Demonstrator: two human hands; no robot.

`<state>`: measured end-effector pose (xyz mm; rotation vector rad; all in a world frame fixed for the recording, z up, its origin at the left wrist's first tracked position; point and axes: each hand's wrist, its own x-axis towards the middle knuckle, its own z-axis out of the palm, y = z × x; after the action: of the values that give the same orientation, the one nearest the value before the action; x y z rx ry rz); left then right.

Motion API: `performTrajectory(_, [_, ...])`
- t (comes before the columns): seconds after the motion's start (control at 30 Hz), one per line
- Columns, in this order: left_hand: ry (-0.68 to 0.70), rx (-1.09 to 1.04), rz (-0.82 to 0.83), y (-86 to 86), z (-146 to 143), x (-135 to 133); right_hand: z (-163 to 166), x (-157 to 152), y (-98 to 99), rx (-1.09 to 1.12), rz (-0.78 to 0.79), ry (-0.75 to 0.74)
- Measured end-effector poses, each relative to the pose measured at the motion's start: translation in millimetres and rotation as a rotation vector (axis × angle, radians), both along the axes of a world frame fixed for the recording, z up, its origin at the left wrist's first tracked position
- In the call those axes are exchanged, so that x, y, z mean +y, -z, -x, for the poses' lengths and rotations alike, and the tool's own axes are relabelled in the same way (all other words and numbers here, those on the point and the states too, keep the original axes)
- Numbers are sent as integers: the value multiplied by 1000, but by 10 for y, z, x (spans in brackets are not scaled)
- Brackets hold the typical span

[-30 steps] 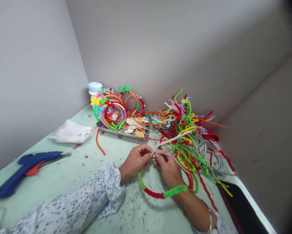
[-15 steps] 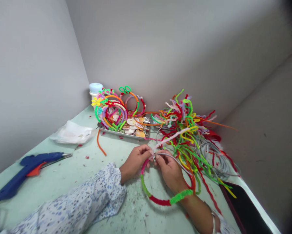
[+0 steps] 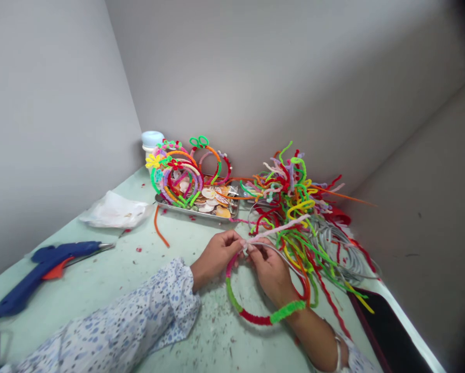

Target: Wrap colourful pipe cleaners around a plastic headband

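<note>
A headband point(image 3: 256, 317) wrapped in pink, green and red pipe cleaner hangs in a loop below my hands. My left hand point(image 3: 220, 255) pinches it near the end of the pink wrapping. Close beside, my right hand point(image 3: 269, 267) is closed on the bare grey part of the band, its fingertips nearly meeting the left ones. From between the fingers a pale pink pipe cleaner point(image 3: 281, 228) sticks out up and to the right. The green-wrapped section passes across my right wrist. Exactly which fingers press the pale strand is hidden.
Finished headbands point(image 3: 178, 181) stand in a metal tray point(image 3: 201, 213) of patches. A tangle of pipe cleaners point(image 3: 290, 186) and grey bands point(image 3: 329, 243) lies right. At left are a blue glue gun point(image 3: 54, 264) and a plastic bag point(image 3: 114, 210); a black phone-like slab point(image 3: 391, 331) is at right.
The pale pink pipe cleaner's free end has swung to the right and slightly down. Both hands stay nearly in place, with the headband loop shifted a little.
</note>
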<state>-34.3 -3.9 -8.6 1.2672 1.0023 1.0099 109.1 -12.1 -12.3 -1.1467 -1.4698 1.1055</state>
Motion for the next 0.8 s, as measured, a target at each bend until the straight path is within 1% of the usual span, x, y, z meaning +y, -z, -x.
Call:
performTrajectory(0.17, [13, 14, 5, -30, -7, -5, -14, 4, 20, -82, -30, 35])
performTrajectory(0.33, [18, 50, -6, -9, -15, 7, -28, 7, 45, -151, 3, 78])
performTrajectory(0.53, [5, 110, -39, -16, -21, -1, -27, -6, -1, -201, -7, 72])
performTrajectory(0.8, [5, 144, -56, 4, -22, -14, -32, 0, 40, -155, 30, 55])
